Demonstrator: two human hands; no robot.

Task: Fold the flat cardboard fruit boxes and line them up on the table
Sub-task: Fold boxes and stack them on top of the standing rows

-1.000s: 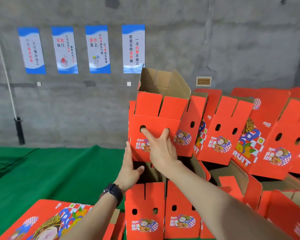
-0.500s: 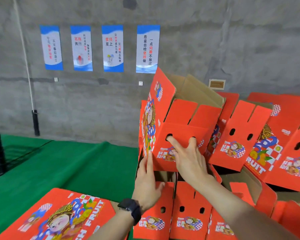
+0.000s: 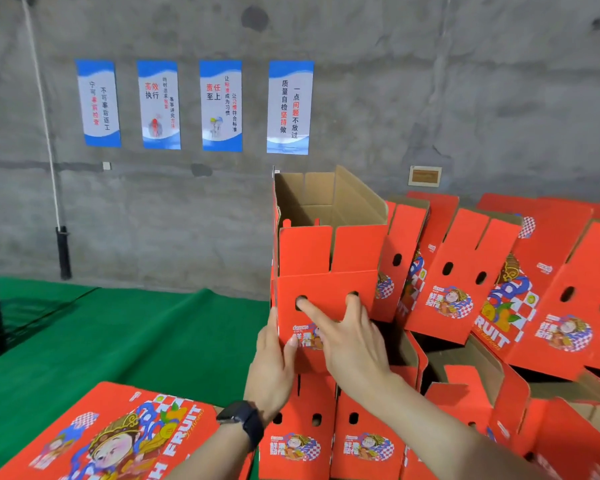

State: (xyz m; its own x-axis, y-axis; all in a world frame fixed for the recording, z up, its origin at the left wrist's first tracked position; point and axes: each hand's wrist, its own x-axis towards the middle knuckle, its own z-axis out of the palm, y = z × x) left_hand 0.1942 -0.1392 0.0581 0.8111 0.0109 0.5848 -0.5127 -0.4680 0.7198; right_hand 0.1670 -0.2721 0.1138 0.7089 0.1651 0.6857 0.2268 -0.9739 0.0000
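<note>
Folded box (image 3: pixel 326 258) upright at 12 o'clock; right hand (image 3: pixel 347 337) hooked into its holes, left hand (image 3: pixel 274 368) clasping its left edge.

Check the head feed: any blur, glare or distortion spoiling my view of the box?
Head view: the held box and both hands, left hand and right hand, read sharp; light is flat, no glare; wide-angle bending curves the wall pipe.

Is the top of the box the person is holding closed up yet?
No, the held box is open at the top, its brown inside showing and its flaps standing up.
</note>
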